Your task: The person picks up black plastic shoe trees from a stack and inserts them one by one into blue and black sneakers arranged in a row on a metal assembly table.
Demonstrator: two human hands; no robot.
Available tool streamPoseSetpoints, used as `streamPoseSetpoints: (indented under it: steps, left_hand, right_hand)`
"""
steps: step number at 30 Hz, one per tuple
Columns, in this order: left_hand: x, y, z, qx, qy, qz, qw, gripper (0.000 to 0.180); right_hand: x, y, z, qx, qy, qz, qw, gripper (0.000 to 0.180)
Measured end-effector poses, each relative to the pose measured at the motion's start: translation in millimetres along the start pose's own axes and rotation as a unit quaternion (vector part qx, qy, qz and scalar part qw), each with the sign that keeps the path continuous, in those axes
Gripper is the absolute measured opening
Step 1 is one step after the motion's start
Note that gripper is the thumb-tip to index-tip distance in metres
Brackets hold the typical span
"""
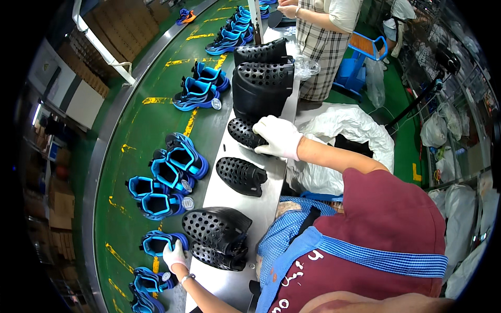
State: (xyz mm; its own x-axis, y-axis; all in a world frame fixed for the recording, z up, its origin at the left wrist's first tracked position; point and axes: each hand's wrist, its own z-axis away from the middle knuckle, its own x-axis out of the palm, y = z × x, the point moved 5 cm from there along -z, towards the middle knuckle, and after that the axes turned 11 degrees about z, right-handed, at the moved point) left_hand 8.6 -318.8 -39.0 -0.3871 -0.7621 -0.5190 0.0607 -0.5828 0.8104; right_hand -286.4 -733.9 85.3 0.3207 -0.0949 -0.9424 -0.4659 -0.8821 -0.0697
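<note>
My left hand [175, 256], in a white glove, is closed on the near rim of a blue and black sports shoe [156, 243] on the green conveyor belt. Farther up, my right hand [278, 136], also white-gloved, grips the edge of a black perforated plastic shoe insert [243, 132] on the metal ledge; its fingertips are partly hidden. A single matching insert [241, 176] lies flat between my hands. Close to my left hand sits a small nested pile of inserts [216, 229]. Beyond my right hand stands a larger stack of them [262, 86].
Several blue shoes [175, 159] stand in groups along the green belt [125, 203]. The metal ledge [214, 284] borders it. A white-lined container [373, 128] is beside my right arm. A co-worker in a checked garment [323, 57] stands at the far end, near a blue stool [355, 65].
</note>
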Motion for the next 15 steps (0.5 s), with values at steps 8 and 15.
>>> streamPoseSetpoints:
  steps: [8, 15]
  left_hand:
    - [-38.1, 7.5, 2.8, 0.136, 0.008, -0.227, 0.964, 0.061]
    - [-16.2, 159.1, 91.3, 0.205, -0.131, 0.290, 0.926, 0.070]
  right_hand:
    - [-65.2, -4.8, 5.2, 0.006, 0.128, -0.111, 0.986, 0.042]
    - [-94.2, -128.5, -34.8, -0.192, 0.103, -0.313, 0.924, 0.039]
